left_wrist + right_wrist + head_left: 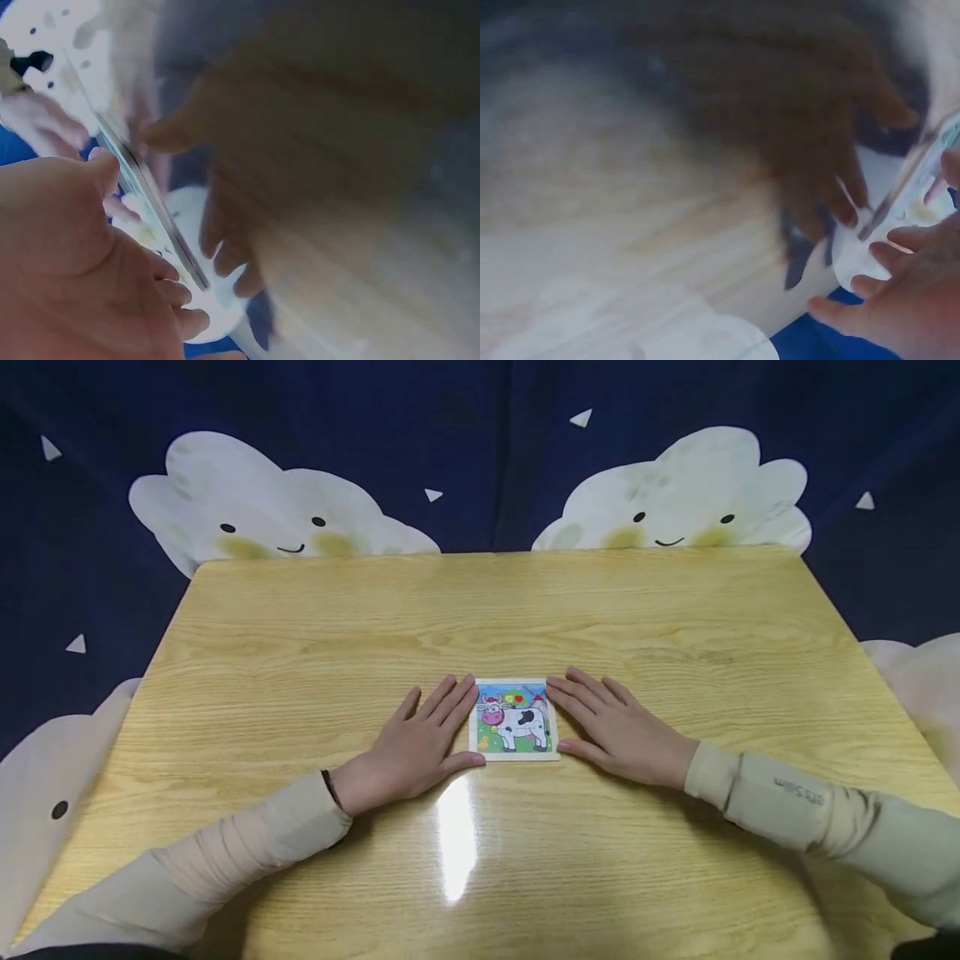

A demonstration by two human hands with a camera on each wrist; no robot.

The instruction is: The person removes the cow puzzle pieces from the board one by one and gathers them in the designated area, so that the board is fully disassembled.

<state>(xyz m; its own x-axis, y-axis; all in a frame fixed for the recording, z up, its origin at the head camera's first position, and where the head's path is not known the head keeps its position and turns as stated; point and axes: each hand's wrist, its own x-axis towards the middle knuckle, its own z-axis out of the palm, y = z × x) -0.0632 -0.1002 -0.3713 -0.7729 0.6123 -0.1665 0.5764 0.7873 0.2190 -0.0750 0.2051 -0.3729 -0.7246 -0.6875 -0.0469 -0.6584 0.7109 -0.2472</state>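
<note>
A small square cow picture puzzle (514,720) with a white border lies flat on the table between both hands. My left hand (420,739) rests at its left side, fingers straight, with the thumb by the lower left corner and fingertips by the upper left one. On the other side my right hand (618,731) lies with extended fingers, the fingertips at the upper right corner and thumb at the lower right. In the left wrist view the puzzle's edge (161,214) shows beside the left hand (90,262). The right wrist view shows the right hand (915,292) near the puzzle's edge (900,187).
The wooden table (337,618) has a glossy surface that reflects the hands and a bright light patch below the puzzle. Behind its far edge hangs a dark blue cloth (480,435) printed with white clouds.
</note>
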